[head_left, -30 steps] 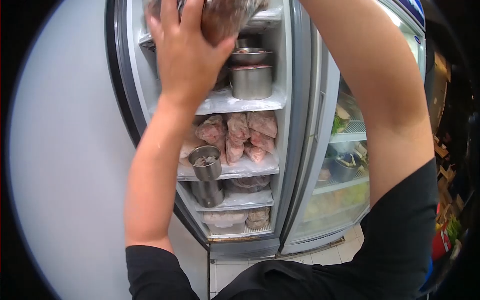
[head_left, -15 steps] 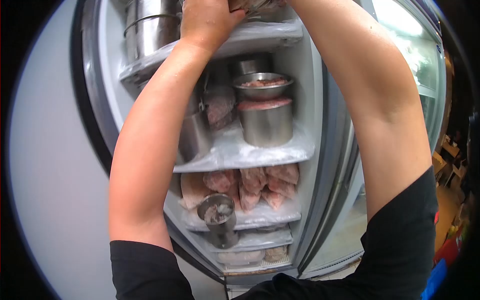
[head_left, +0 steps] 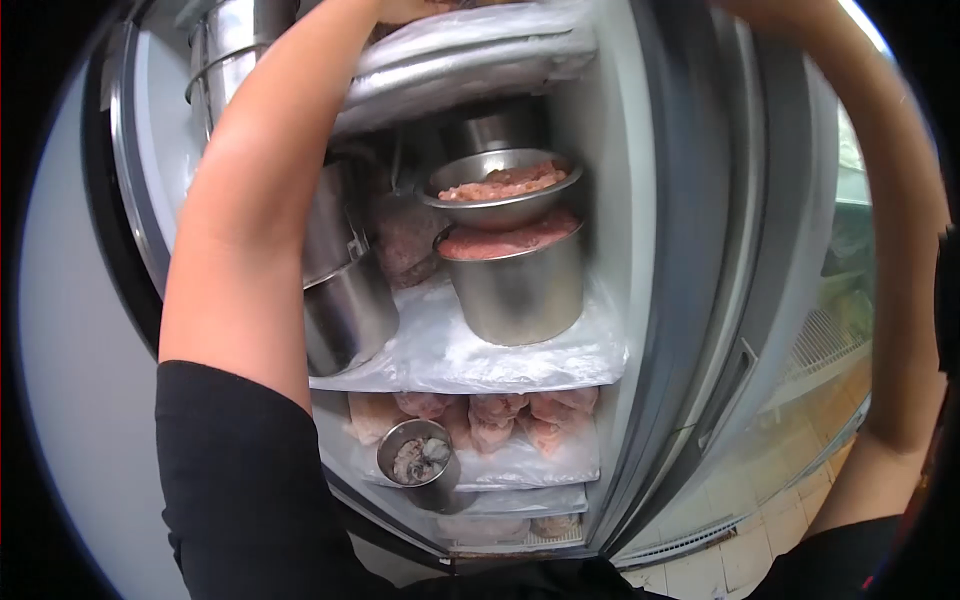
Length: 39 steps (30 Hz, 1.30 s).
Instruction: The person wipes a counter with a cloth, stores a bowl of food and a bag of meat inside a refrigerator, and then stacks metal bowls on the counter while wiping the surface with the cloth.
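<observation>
At the top edge, over the frost-covered upper shelf (head_left: pixel 470 45), a small part of my left hand (head_left: pixel 408 10) shows; its fingers are mostly cut off. My right hand (head_left: pixel 765 12) is raised near the fridge's right door frame, blurred and cropped, so its fingers are hidden. Below on the middle shelf (head_left: pixel 430 345) stands a steel pot (head_left: pixel 515 295) filled with pink minced meat (head_left: pixel 500 240). A steel bowl (head_left: pixel 500 210) of minced meat rests on top of it. Left of these are more steel pots (head_left: pixel 350 315) and a bag of meat (head_left: pixel 405 235).
Bagged meat (head_left: pixel 495 420) lies on a lower shelf. A steel container (head_left: pixel 415 452) with greyish contents stands at that shelf's front. Tall steel pots (head_left: pixel 235 60) fill the upper left. A glass door (head_left: pixel 820 330) is on the right, and a tiled floor (head_left: pixel 745 555) lies below.
My right arm has swung outward to the right, away from the upper shelf. My left hand has shifted left and up, mostly out of view. The camera view has moved closer to the shelves.
</observation>
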### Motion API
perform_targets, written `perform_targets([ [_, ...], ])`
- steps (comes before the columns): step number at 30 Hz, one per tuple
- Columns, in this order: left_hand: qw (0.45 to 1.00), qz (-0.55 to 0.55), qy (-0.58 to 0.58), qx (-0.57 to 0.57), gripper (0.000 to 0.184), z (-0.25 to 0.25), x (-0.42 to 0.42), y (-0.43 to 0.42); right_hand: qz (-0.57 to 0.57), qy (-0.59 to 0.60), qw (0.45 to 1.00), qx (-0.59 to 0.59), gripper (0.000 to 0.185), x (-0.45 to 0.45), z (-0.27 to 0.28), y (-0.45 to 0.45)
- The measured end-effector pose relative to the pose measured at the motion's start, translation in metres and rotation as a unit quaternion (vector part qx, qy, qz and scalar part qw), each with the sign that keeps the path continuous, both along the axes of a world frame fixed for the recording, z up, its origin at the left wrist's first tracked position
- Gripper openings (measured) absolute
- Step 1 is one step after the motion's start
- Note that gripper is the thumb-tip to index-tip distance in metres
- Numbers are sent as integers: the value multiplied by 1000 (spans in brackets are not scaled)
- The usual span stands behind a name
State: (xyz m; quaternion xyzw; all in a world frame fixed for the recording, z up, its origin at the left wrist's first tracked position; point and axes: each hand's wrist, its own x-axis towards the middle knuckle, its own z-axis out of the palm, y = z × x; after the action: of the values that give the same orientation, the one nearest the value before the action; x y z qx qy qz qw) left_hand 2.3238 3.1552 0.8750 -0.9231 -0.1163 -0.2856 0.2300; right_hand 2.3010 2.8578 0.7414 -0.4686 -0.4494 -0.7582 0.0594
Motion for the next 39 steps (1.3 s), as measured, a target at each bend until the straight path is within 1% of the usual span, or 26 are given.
perform_targets([
  [1,998,-10,-28,59,80,2,4,7,21,52,998,-15,28,14,-5,-11],
  [2,999,-8,-24,37,83,2,1,3,42,104,993,-29,27,15,-10,-15],
  [3,999,-19,-34,11,85,-8,-13,-11,71,120,990,-37,27,39,7,-8],
  [4,999,-30,-43,-14,88,-17,-25,-24,75,120,989,-33,27,41,9,-7],
  [5,999,-25,-42,-11,88,-11,-21,-16,61,114,992,-14,27,42,11,-4],
  [6,993,-45,-102,-27,77,1,-12,4,46,108,993,3,27,43,11,-2],
  [7,984,-65,-161,-44,67,8,-8,22,91,69,993,-19,28,49,9,-3],
  [8,984,-61,-161,-44,67,14,-9,41,94,69,993,-21,28,52,10,-3],
  [10,955,-97,-239,146,58,10,-26,52,115,57,992,-14,28,50,11,-1],
  [11,972,-56,-207,98,50,12,-32,55,118,54,991,-17,28,48,12,-2],
  [12,972,-51,-209,96,50,1,-40,48,126,63,990,-10,27,44,9,-3],
  [14,971,-13,-235,38,47,-20,-53,37,136,69,988,-6,26,39,0,-7],
  [16,964,-36,-262,40,44,-43,-63,36,146,29,989,-21,22,33,-12,-13],
  [18,964,-90,-252,9,42,-61,-68,31,160,31,986,-24,20,31,-23,-13],
  [20,966,-85,-244,-11,41,-71,-72,22,173,35,984,-21,18,30,-34,-14],
  [22,952,-69,-297,7,39,-75,-74,15,218,89,971,-47,17,24,-49,-17],
  [23,949,-63,-308,-14,38,-76,-77,10,233,129,962,-61,16,22,-55,-19],
  [24,948,-63,-310,-16,38,-78,-79,9,233,128,962,-63,16,27,-59,-18],
  [26,905,-152,-396,-26,39,-84,-83,8,258,59,963,-45,19,39,-67,-17],
  [27,879,-169,-445,-10,37,-95,-88,-9,251,72,964,-58,20,36,-75,-21],
  [28,879,-168,-445,-11,37,-113,-94,-23,252,72,963,-60,20,33,-83,-23],
  [30,768,-327,-542,-96,30,-154,-109,-55,284,102,951,-65,18,30,-97,-22],
  [32,698,-409,-563,-172,23,-213,-124,-87,305,115,943,-71,18,27,-108,-18],
  [34,666,-438,-554,-242,19,-282,-139,-110,347,145,925,-45,18,25,-121,-11],
  [36,656,-431,-553,-279,18,-347,-142,-125,364,169,915,-40,21,23,-147,-3],
  [39,615,-361,-529,-460,31,-431,-134,-120,432,263,862,-37,24,5,-201,0],
])
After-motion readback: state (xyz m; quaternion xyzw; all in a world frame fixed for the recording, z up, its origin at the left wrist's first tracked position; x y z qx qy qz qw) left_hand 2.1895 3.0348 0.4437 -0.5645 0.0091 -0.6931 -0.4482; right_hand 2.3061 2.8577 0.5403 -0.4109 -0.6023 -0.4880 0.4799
